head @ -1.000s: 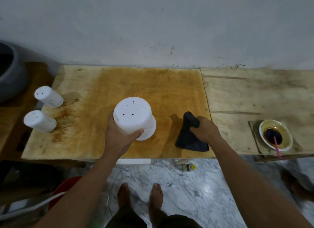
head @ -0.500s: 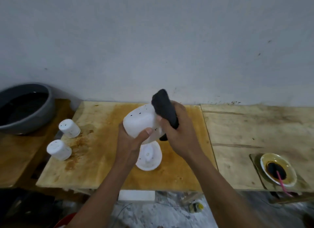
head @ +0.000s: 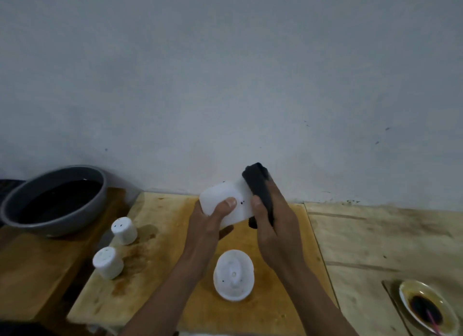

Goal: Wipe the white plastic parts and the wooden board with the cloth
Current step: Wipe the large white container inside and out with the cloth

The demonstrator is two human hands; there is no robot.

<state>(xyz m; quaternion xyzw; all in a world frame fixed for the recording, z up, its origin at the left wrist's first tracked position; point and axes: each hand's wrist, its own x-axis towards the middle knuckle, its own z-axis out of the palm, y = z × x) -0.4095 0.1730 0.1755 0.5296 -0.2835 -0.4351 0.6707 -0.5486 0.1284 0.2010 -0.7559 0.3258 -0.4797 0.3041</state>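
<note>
white plastic, pierced by small dark holes, forms the large cup-shaped part (head: pixel 223 205). it is held tilted and clear of the wooden board (head: pixel 160 260), above the board's far edge. the left hand (head: pixel 209 225) grips this part from its 7 o'clock side, with the thumb laid across the near face and the fingers curled beneath. the right hand (head: pixel 275 228) grips the dark cloth (head: pixel 258 187), folded into a thick pad, and presses it against the part's 3 o'clock side. the pad's upper end projects past the fingers toward 12 o'clock, and a short end shows below the thumb.

a round white part (head: pixel 234 276) with a central stub lies on the board at 6 o'clock of the held part. it sits between the two forearms, and neither hand touches it. two small white cylinders stand upright near the board's 9 o'clock edge, the farther cylinder (head: pixel 124 230) apart from the nearer cylinder (head: pixel 107 263). each has small holes in its top. brown staining marks the board beside them.

a grey basin (head: pixel 55 200) holding dark liquid sits at 10 o'clock of the board. a paler second board (head: pixel 375 240) adjoins at 3 o'clock. at 4 o'clock, a small dish (head: pixel 407 289) holds dark liquid and a pink stick (head: pixel 433 322).
</note>
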